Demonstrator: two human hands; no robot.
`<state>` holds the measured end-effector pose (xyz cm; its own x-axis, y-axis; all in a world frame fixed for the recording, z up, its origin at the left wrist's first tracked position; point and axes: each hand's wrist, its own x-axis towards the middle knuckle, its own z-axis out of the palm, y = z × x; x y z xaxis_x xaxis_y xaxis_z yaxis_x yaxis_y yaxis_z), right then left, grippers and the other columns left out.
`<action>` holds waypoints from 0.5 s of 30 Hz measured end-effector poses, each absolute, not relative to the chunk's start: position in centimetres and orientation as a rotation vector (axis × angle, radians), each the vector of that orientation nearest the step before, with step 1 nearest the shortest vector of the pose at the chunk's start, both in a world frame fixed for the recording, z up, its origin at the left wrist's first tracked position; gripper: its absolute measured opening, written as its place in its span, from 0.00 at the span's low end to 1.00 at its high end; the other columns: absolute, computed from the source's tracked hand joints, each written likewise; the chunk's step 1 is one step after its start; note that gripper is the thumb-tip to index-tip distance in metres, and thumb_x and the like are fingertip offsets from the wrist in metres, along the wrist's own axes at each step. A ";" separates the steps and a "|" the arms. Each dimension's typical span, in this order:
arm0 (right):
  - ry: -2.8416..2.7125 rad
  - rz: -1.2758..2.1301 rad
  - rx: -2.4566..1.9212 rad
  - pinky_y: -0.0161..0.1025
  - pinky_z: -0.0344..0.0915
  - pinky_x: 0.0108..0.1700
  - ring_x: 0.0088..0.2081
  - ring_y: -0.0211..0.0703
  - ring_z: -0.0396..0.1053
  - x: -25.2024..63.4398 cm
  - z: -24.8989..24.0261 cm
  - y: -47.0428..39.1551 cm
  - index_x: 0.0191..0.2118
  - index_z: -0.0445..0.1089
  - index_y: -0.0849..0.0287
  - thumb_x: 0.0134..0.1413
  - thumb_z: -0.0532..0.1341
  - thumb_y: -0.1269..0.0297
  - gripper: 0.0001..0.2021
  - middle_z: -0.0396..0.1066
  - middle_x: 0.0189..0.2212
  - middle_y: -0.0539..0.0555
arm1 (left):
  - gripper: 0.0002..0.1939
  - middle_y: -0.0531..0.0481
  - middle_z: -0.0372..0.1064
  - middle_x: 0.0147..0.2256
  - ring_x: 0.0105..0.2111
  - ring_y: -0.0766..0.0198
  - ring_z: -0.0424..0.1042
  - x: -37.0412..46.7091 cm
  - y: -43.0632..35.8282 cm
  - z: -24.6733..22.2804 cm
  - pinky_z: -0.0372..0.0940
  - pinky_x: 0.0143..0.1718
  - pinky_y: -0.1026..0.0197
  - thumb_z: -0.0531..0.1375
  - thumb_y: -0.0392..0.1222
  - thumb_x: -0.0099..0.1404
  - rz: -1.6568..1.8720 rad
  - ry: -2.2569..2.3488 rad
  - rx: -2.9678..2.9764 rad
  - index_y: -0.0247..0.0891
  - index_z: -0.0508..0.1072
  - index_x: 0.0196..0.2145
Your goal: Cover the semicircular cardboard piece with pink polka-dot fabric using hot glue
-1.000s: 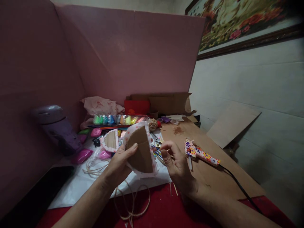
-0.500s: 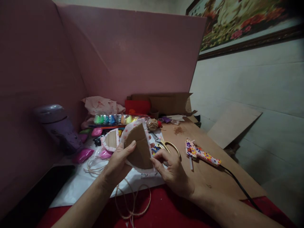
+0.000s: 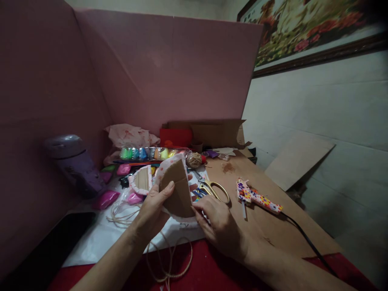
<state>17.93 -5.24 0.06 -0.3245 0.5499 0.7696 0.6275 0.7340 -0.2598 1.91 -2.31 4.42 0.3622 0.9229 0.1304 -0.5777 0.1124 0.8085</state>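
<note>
A half-round piece of brown cardboard with pink-dotted white fabric round its edge is held up in front of me. My left hand grips it from the left, thumb flat on the cardboard and fingers behind, their tips showing past the right edge. With thumb and forefinger, my right hand pinches the fabric at the straight edge, low on the right. A smaller half-round cardboard piece, its edge wrapped in the same fabric, lies behind my left hand. Gold-handled scissors rest just beyond my right hand.
A flower-patterned glue gun with a black cord lies on the cardboard sheet at right. Further left are a purple bottle, a black flat object and loose twine. Coloured clay packs and a twine ball stand behind.
My right hand's fingers have closed in on the fabric at the lower right edge, the hand turning slightly. The left hand keeps its hold and the cardboard piece has barely moved.
</note>
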 end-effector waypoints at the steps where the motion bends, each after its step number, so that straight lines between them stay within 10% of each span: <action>1: -2.030 -0.165 -0.906 0.39 0.62 0.33 0.31 0.42 0.62 17.9 0.0 -5.3 0.34 0.64 0.64 0.56 0.52 0.76 0.06 0.66 0.27 0.56 | 0.24 0.46 0.69 0.48 0.45 0.52 0.70 2.0 -2.4 4.4 0.65 0.45 0.46 0.54 0.37 0.63 1.165 0.463 0.907 0.51 0.58 0.55; 15: -2.226 -0.736 -0.918 0.46 0.67 0.32 0.33 0.50 0.65 16.9 0.3 -6.1 0.46 0.66 0.77 0.57 0.46 0.78 0.16 0.69 0.31 0.65 | 0.21 0.42 0.70 0.47 0.47 0.49 0.69 1.9 -1.9 4.2 0.65 0.45 0.45 0.56 0.38 0.61 1.225 0.452 0.876 0.43 0.62 0.53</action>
<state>16.90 -6.06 0.32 -0.5707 0.4128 0.7099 0.7547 0.6044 0.2553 1.86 -1.87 4.18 0.3091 0.9395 0.1475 -0.6187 0.0808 0.7814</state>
